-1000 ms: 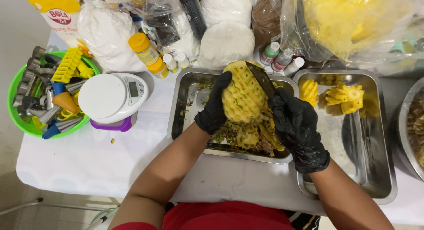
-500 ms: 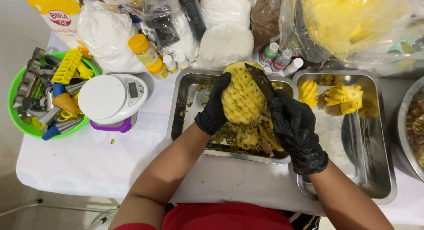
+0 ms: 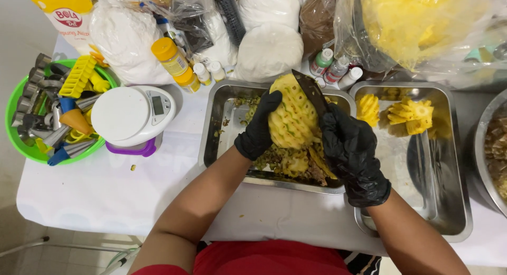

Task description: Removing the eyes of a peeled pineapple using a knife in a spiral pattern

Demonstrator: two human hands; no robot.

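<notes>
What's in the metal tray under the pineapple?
In the metal tray, peel scraps lie piled below the pineapple. The pile, pineapple and both gloved hands hide most of the tray floor.

You have a peeled yellow pineapple [image 3: 292, 116] with spiral grooves, standing tilted over the steel tray [image 3: 222, 122] of peelings, and a dark knife blade [image 3: 311, 91] laid against its right side.

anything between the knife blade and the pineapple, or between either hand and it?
Nothing visible. The left hand grips the peeled pineapple directly, over the steel tray. The right hand holds the knife with its blade against the fruit's right side, no gap showing.
</notes>
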